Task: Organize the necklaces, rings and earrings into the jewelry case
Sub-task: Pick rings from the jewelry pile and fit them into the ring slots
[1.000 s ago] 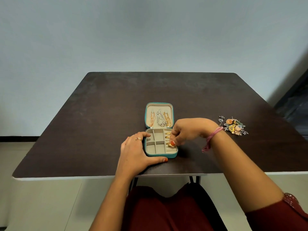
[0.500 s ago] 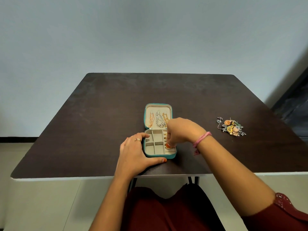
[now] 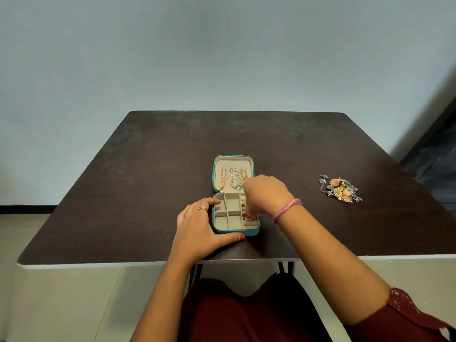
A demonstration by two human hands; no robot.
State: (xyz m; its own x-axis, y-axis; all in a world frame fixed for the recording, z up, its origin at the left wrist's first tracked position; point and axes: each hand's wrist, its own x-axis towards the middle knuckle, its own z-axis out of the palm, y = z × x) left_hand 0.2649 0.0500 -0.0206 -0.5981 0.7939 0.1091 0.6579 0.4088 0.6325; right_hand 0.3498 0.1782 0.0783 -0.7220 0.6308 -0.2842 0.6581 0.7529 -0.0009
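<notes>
Head view, and nearest us the left hand (image 3: pixel 197 233) lies flat against the left side of the jewelry case (image 3: pixel 235 232), fingers relaxed, thumb stretched along its front edge. It steadies the case, nothing pinched. Just past it the right hand (image 3: pixel 265 195) dips into the right column of the tray, fingers curled down and pressed together on a gold ring (image 3: pixel 248 217) at the ring rolls. Whether the ring is seated or only held above the slot, I cannot tell from here.

Here's the risk, as I judge it: a ring pushed in at a tilt could pop out of the roll and skip across the dark surface (image 3: pixel 123 193), and if the left hand eases off, the light case could slide under that push. The wrist also passes close to the open lid (image 3: pixel 233 174), so a careless lift could snag a chain.

Inside the tray, the left and middle compartments look bare; a few gold rings sit in the right column. In the lid, three necklaces (image 3: pixel 235 180) hang side by side, rose-gold, silver, gold. Farther right, well apart from the case, a pile of earrings (image 3: pixel 341 190) waits, not yet sorted.
</notes>
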